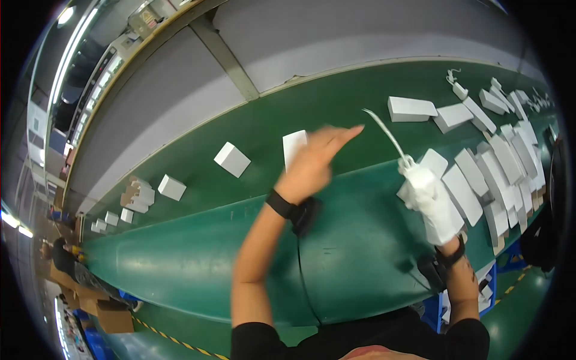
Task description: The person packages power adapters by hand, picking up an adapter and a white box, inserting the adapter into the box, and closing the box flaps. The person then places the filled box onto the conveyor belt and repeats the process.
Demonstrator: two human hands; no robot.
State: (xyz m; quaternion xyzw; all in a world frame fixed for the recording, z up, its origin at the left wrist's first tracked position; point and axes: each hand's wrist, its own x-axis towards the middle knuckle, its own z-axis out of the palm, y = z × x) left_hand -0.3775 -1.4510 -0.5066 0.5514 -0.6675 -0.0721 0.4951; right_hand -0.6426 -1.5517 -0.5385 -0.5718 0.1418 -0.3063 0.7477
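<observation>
My left hand [309,168], bare and smeared by motion, is over the green conveyor belt with its fingers stretched toward the right. Partly behind it stands a white box [293,147]; whether they touch I cannot tell. My right hand [429,201] wears a white glove and is closed around a white cable [387,133]. One end of the cable sticks up to the left, and a small loop shows at the fingertips. The rest of what this hand holds is hidden by the glove. Just right of it lie several white boxes [462,195] in a pile.
Farther left along the belt [198,192] are more white boxes [232,159]. Other boxes [413,109] and a small white device with a cord [459,90] lie at the far right. A blue crate [489,288] is below my right arm. Another person [78,264] is at far left.
</observation>
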